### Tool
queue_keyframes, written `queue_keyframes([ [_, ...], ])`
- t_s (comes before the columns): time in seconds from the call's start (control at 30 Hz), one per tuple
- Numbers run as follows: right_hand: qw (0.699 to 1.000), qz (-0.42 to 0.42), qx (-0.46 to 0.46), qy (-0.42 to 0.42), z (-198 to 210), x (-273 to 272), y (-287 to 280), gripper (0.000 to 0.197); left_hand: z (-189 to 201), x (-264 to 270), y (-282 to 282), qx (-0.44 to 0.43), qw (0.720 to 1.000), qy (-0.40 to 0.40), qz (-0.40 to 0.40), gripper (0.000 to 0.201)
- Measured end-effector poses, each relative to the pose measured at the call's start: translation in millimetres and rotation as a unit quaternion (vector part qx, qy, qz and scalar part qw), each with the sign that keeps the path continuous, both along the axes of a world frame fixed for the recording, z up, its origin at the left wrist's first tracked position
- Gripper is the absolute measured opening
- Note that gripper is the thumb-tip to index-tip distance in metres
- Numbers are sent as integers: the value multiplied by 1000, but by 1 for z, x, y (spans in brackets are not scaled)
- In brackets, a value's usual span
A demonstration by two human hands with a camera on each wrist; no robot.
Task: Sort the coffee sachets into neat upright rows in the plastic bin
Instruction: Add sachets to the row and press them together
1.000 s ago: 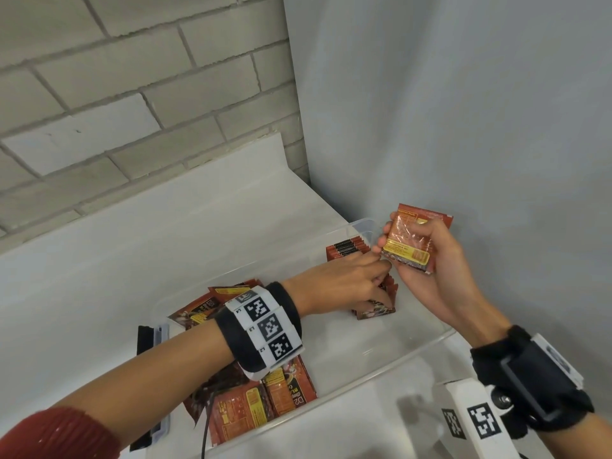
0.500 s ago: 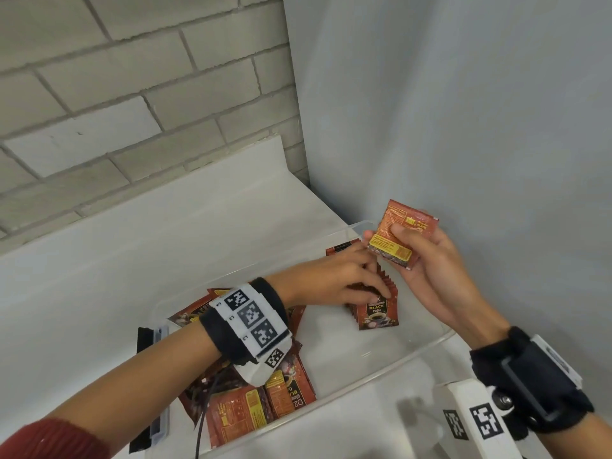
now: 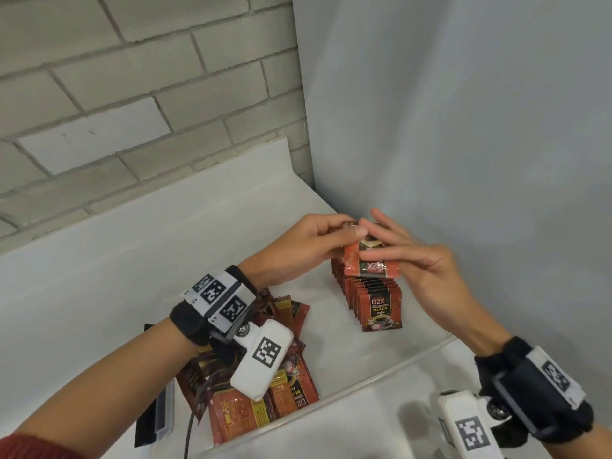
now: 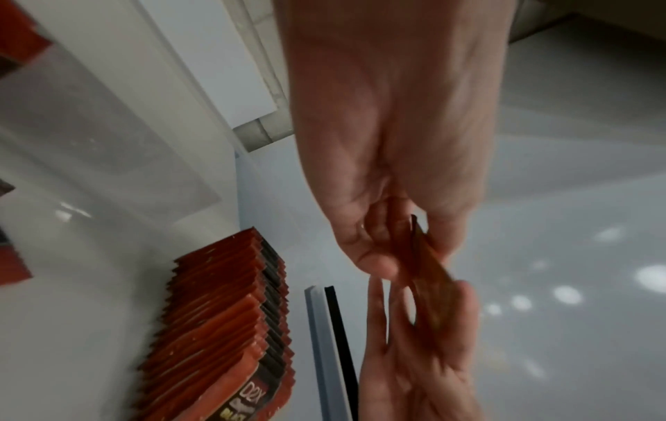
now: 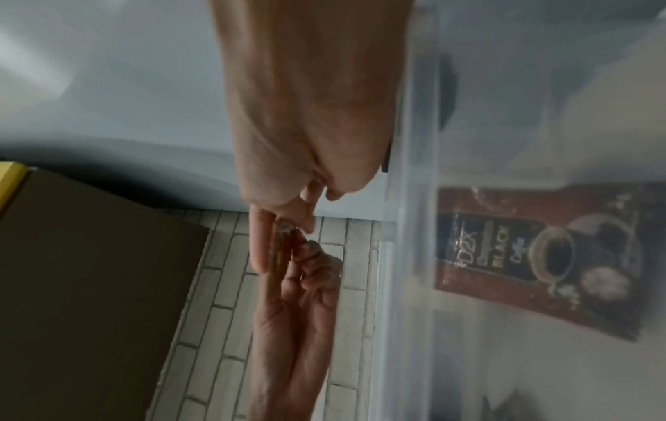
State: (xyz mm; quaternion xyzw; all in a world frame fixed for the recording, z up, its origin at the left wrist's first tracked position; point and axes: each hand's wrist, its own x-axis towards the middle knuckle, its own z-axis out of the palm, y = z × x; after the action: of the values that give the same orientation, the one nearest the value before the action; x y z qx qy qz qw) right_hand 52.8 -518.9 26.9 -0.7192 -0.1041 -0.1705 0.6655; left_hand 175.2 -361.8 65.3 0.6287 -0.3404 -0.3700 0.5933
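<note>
Fingers of both hands (image 3: 357, 246) pinch one sachet (image 3: 369, 265) above the upright row (image 3: 374, 301); bare bin floor (image 3: 344, 352) alongside.

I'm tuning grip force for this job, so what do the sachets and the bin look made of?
The held sachet: thin, glossy printed film, probably foil-laminated plastic; it glints and has crimped, serrated edges. The bin: clear rigid plastic, smooth and shiny; the standing row shows through its wall in the right wrist view.
</note>
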Motion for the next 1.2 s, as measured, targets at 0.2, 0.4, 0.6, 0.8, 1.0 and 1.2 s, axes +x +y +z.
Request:
queue_keyframes([
  [0.2,993,-40,83,70,12,-2,9,35,14,5,10,83,992,-95,-17,28],
  [0.4,981,-38,41,187,24,-1,7,23,23,-2,9,108,983,-144,-35,49],
  [0.6,960,-101,149,214,25,-3,-1,8,23,0,12,113,988,-101,-4,48],
  [0.8,963,-130,65,228,24,-14,-4,20,16,3,9,144,973,-181,-15,22],
  [1.0,964,-73,-226,122,35,-24,-5,17,0,-13,-12,210,908,-341,-127,13],
  [1.2,796,110,-547,236,11,-12,13,16,-22,-22,-38,227,866,-422,-143,10],
])
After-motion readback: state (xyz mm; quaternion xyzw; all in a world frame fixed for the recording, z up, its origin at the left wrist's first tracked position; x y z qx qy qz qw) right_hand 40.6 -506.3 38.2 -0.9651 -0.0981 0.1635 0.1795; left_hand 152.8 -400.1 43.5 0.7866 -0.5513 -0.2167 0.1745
